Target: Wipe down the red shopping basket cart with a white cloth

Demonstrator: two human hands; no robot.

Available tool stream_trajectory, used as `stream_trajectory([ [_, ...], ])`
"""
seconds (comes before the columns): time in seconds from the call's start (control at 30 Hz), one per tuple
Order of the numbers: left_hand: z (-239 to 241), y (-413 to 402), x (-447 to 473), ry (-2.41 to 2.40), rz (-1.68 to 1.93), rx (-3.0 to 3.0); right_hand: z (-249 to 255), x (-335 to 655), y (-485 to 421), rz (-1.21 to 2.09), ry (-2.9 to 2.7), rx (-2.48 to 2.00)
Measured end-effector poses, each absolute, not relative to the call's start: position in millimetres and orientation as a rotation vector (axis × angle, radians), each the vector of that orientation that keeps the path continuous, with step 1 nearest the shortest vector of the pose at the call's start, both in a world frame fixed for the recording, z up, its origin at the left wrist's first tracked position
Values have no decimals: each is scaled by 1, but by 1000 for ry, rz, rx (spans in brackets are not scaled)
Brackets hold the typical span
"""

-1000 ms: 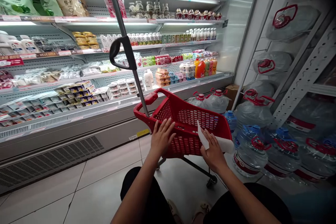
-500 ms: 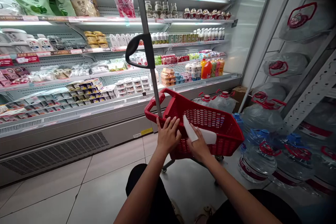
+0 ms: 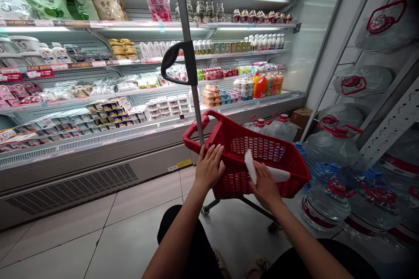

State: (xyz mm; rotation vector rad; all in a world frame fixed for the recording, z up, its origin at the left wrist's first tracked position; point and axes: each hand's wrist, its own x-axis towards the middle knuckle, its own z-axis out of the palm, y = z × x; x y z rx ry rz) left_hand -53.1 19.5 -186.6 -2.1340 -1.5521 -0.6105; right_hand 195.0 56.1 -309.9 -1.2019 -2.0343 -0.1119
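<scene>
A small red plastic shopping basket on a wheeled frame stands in front of me. My left hand lies on its near upper edge, fingers stretched out, close to the foot of a grey metal pole. My right hand presses a white wipe over the near rim, thumb and fingers closed on it. One end of the wipe sticks up to the left of the hand; the rest drapes to the right. The pole carries a black loop handle.
A refrigerated shelf unit with cartons, tubs and bottles runs along the left and back. Large water bottles with red handles crowd the right side, beside a white metal rack. Pale tiles cover the floor.
My right hand has slid rightward along the basket's near rim with the wipe. My left hand stays at about the same place on the edge. The whole view has shifted slightly.
</scene>
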Motion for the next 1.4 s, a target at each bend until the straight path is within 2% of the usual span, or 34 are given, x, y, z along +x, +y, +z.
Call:
stream_trajectory([
  [0.2,-196,23,-40,-1561,-655,-2125,-324,243,49,-226,-1945,-1347],
  [0.43,-199,20,-18,-1553,-635,-2147,-284,146,50,-28,-1915,-1162],
  [0.57,-201,17,-11,-1534,-641,-2151,-268,116,55,-60,-1976,-1073],
  [0.8,-203,14,-12,-1526,-676,-2142,-281,176,72,-77,-1934,-1173],
  [1.0,-208,17,-11,-1534,-697,-2144,-290,214,51,-123,-1910,-1222],
  [1.27,-198,9,-7,-1532,-662,-2148,-262,122,44,7,-1978,-965],
  [1.4,-196,9,-19,-1504,-647,-2163,-266,131,54,81,-1935,-982],
])
